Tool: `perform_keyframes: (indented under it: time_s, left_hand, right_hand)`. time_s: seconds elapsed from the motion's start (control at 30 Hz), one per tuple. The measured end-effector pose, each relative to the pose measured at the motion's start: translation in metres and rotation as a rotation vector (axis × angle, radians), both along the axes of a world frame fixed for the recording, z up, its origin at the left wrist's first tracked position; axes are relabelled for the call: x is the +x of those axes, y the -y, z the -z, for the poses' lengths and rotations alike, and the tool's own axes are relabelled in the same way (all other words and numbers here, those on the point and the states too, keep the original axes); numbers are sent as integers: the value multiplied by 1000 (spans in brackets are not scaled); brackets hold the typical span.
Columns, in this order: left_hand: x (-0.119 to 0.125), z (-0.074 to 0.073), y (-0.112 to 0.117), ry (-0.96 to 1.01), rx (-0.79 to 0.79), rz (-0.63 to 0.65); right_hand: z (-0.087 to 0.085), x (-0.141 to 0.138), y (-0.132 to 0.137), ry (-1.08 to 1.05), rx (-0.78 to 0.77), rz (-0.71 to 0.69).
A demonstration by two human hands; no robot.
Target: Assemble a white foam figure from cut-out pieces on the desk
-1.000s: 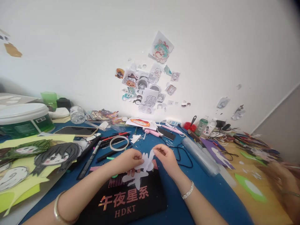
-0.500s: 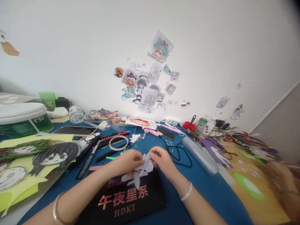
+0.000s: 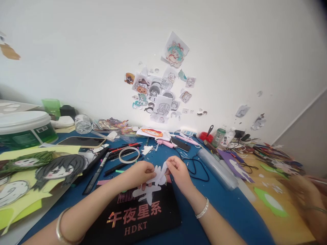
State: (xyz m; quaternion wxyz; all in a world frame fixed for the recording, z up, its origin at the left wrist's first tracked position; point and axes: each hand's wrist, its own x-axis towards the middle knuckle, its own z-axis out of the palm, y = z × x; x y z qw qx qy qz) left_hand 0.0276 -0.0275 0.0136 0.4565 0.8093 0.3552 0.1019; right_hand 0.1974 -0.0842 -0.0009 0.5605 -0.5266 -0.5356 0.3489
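Observation:
A white paper cut-out (image 3: 151,194) with rounded lobes is held up between my two hands. My left hand (image 3: 143,173) pinches it from the left, thumb on top and fingers partly behind it. On the other side, my right hand (image 3: 177,170) grips an upright strip of the white paper between thumb and fingertips. Whether it is one piece or several stuck together, I cannot tell. Below lies a black board (image 3: 163,224) with pinkish Chinese characters and the letters HDKT, partly covered by the paper and my left forearm.
To the left are paper character cut-outs (image 3: 60,172), pens (image 3: 95,172), a tape roll (image 3: 120,157) and a white-lidded tub (image 3: 25,127). A clear plastic roll (image 3: 217,168) lies at right. Another person's blurred arm (image 3: 310,204) is above the wooden surface (image 3: 286,228).
The right hand has shifted slightly right and up, drawing its strip of paper away from the left hand. The lower lobes of the cut-out show more fully now.

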Motion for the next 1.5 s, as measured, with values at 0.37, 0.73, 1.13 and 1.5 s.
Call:
perform_keyframes:
  time_s: [0.37,0.73,1.13,1.5]
  left_hand:
    - [-16,-18,-15,22,155,-145]
    - [-17,-1,-24,27,218,-172]
    - [-16,-11,-19,29,214,-163]
    - [-10,-15,-3,6,-17,58]
  right_hand:
    - [-7,21,8,386,-228,-325]
    - [13,-8,-4,941,105,-45]
    - [16,-6,-13,693,74,31]
    - [16,5,-19,54,-31,-29]
